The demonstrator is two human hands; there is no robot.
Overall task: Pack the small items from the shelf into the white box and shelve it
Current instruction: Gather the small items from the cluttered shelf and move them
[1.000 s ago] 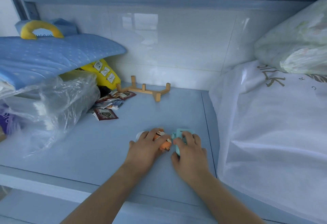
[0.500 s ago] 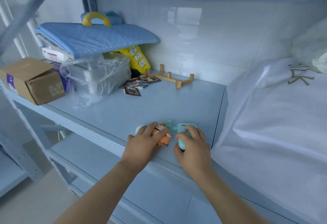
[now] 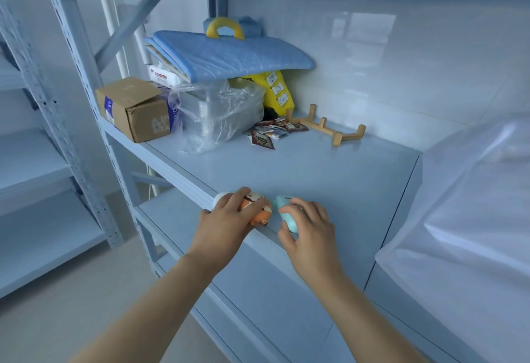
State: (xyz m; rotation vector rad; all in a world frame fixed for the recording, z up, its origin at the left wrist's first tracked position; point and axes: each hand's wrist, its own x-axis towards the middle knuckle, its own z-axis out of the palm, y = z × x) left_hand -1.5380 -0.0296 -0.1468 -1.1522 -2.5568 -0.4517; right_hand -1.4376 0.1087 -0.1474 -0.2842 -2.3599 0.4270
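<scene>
My left hand (image 3: 229,225) grips a small orange toy figure (image 3: 259,210) with a white end (image 3: 219,197) at the front edge of the pale blue shelf (image 3: 329,173). Right beside it, my right hand (image 3: 308,232) curls round a small light-blue item (image 3: 288,216). Both items sit level with the shelf's front lip. Several small dark sachets (image 3: 271,133) lie farther back on the shelf. No white box is in view.
A wooden rack (image 3: 329,127) stands near the tiled back wall. At the left are a cardboard box (image 3: 134,108), a clear plastic bag (image 3: 220,113), a yellow pouch (image 3: 276,91) and a blue padded mat (image 3: 229,57). A large white bag (image 3: 464,219) fills the right.
Both hands have drawn the two small items from mid-shelf to its front edge. The view has pulled back and swung left, bringing the cardboard box and the shelf uprights into sight.
</scene>
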